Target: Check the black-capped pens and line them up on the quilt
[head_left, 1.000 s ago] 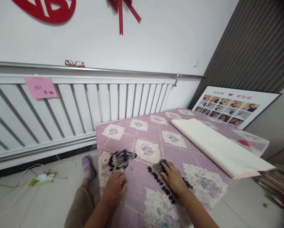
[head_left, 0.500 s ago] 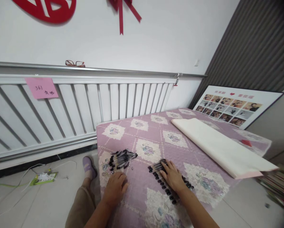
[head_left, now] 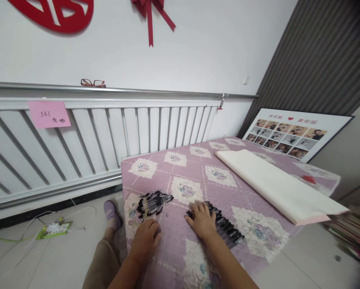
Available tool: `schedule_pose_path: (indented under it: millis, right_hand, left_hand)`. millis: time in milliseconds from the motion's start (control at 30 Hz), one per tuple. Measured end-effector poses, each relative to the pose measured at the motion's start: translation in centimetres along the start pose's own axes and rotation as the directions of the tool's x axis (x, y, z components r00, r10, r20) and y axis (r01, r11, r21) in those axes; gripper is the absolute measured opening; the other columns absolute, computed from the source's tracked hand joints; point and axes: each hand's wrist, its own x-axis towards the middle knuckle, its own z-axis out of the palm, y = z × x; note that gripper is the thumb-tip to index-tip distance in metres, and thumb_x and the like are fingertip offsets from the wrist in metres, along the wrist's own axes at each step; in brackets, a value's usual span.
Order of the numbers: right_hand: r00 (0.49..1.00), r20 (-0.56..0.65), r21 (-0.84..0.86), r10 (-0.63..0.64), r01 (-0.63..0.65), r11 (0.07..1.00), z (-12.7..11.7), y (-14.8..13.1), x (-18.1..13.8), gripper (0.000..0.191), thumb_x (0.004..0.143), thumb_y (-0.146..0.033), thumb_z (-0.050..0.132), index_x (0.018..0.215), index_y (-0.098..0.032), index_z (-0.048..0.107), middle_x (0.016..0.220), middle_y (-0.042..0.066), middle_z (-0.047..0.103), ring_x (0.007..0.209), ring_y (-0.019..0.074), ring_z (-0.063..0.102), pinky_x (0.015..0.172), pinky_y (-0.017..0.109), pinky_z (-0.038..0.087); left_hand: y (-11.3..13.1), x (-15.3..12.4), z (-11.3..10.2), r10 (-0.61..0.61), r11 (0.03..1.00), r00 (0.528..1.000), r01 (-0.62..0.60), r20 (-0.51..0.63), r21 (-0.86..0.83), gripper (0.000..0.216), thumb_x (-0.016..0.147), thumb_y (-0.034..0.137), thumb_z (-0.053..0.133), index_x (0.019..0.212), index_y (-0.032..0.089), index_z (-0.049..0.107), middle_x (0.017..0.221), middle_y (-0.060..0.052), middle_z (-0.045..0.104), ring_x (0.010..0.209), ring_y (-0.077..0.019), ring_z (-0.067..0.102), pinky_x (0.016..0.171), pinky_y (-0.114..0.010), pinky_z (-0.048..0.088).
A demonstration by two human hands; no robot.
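Note:
On the pink quilted cloth [head_left: 180, 172] lie two groups of black-capped pens. My right hand [head_left: 200, 220] lies flat with fingers spread on the near end of a row of pens [head_left: 226, 227] laid side by side. A loose pile of pens [head_left: 151, 200] sits further left, near the cloth's corner. My left hand [head_left: 144, 241] rests on the cloth just below that pile, fingers curled loosely downward, with nothing visible in it.
A folded cream sheet [head_left: 276, 186] lies across the right of the cloth. A photo collage board [head_left: 291, 132] leans behind it. A white radiator [head_left: 107, 132] with a pink note [head_left: 49, 114] and glasses [head_left: 92, 83] runs along the wall. A power strip [head_left: 52, 229] lies on the floor.
My right hand has slid left along the row of pens, uncovering the pens on the right. The left hand has stayed put.

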Motion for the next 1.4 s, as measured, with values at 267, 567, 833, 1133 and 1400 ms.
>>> schedule_pose_path:
  millis: [267,567,833,1133,1400]
  right_hand:
    - [1.000,0.011,0.003,0.006,-0.006,1.000,0.3,0.3,0.1,0.050,0.082,-0.041,0.046,0.129,-0.023,0.048,0.144,0.008,0.039,0.133,0.0295,0.025,0.102,0.059,0.017]
    - [0.983,-0.098,0.131,-0.156,0.168,0.977,-0.4,-1.8,-0.1,0.041,0.086,-0.033,0.047,0.124,-0.021,0.053,0.133,0.012,0.051,0.124,0.0278,0.041,0.100,0.047,0.029]
    - [0.946,-0.109,0.188,-0.307,0.323,0.928,1.6,-7.3,0.0,0.033,0.089,-0.025,0.044,0.119,-0.019,0.058,0.110,0.009,0.064,0.103,0.0188,0.056,0.092,0.025,0.037]
    - [0.958,-0.151,0.164,-0.242,0.266,0.950,2.3,-8.9,-1.9,0.023,0.087,-0.021,0.046,0.100,-0.022,0.064,0.096,0.007,0.062,0.094,0.0211,0.054,0.085,0.030,0.038]
    - [0.950,-0.218,0.272,-0.224,0.280,0.921,2.3,-7.8,-5.3,0.025,0.085,-0.018,0.044,0.100,-0.020,0.065,0.103,0.008,0.064,0.097,0.0223,0.055,0.089,0.034,0.040]
  left_hand:
    - [0.0,0.0,-0.1,0.004,1.000,1.000,-0.004,-0.008,-0.011,0.022,0.081,0.024,0.055,0.102,0.022,0.059,0.107,-0.006,0.059,0.102,-0.0229,0.051,0.092,-0.040,0.040]
    - [0.1,0.1,-0.2,0.002,1.000,1.000,-0.002,-0.012,-0.006,0.021,0.080,0.023,0.056,0.102,0.022,0.059,0.106,-0.006,0.058,0.101,-0.0218,0.051,0.091,-0.038,0.040]
    - [0.0,0.1,0.1,-0.009,1.000,1.000,0.009,-0.016,0.015,0.022,0.081,0.023,0.055,0.102,0.023,0.058,0.107,-0.005,0.057,0.103,-0.0213,0.049,0.092,-0.038,0.039]
    - [1.1,0.3,-1.2,-0.081,0.993,0.994,0.087,-0.069,0.083,0.023,0.083,0.020,0.050,0.104,0.024,0.057,0.109,-0.004,0.055,0.108,-0.0220,0.046,0.097,-0.040,0.034]
    - [0.1,1.0,0.6,-0.144,0.957,0.972,0.186,-0.188,0.224,0.043,0.084,0.022,0.050,0.126,0.022,0.047,0.135,-0.008,0.043,0.127,-0.0274,0.032,0.105,-0.048,0.022]
